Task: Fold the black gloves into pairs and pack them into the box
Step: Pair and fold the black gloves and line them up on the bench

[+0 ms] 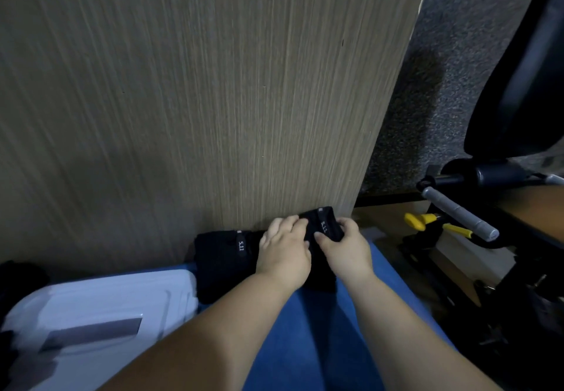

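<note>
Two black gloves with white "5.11" labels lie on a blue cloth [320,335] against a wooden panel. One black glove [222,262] lies flat on the left. My left hand [282,253] rests between the two, its fingertips touching the second black glove [325,222]. My right hand [345,245] grips that second glove from the right, thumb on top near the label. A white plastic box [100,323] sits at the lower left, beside the first glove.
A wood-grain panel [198,91] rises right behind the gloves. More black fabric [21,277] lies at the far left edge. To the right stand a black chair [518,85], a grey metal handle [460,213] and a yellow-handled tool [427,221] on a brown surface.
</note>
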A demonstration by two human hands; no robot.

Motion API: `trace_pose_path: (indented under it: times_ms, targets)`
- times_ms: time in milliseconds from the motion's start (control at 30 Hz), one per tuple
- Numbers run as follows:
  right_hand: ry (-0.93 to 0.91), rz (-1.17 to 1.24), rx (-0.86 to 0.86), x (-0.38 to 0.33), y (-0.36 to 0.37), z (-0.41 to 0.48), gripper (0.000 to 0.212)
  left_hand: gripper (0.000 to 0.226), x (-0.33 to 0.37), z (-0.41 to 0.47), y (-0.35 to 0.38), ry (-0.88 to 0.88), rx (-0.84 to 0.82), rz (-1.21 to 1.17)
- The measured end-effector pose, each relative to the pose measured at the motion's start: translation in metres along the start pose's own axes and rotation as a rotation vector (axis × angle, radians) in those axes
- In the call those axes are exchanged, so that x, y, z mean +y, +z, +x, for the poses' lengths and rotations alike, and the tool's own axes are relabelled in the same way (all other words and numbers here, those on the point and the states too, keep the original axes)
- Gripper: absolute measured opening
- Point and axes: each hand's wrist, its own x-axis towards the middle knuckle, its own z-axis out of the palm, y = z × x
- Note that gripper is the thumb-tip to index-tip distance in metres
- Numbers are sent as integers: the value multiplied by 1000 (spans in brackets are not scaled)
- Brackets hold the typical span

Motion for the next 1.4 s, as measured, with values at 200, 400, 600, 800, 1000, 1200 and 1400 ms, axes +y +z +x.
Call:
trace_pose_path:
  times_ms: [200, 400, 600, 800, 1000, 1200, 1400]
  targets:
    - [-179, -420, 121, 17, 1, -2, 68, 49, -7, 4, 11, 27, -144, 83]
    - [-304, -527, -36, 30, 4, 5, 51, 52, -15, 5, 21, -8, -205, 128]
    - [-230, -481, -85, 38, 10, 6, 50, 53, -15, 7, 25, -38, -262, 146]
    - [-208, -505, -79, 35, 10, 6, 49, 53, -13, 10, 27, -58, -291, 130]
    - [-202, -465, -50, 27, 3, 2, 52, 52, -8, 11, 17, -27, -251, 80]
    - [-222, -479, 47, 13, -5, -10, 53, 52, -2, 2, -1, -14, -189, 17]
    - [-318, -479, 198, -3, -2, -31, 43, 49, -16, -28, -38, -24, -85, -50]
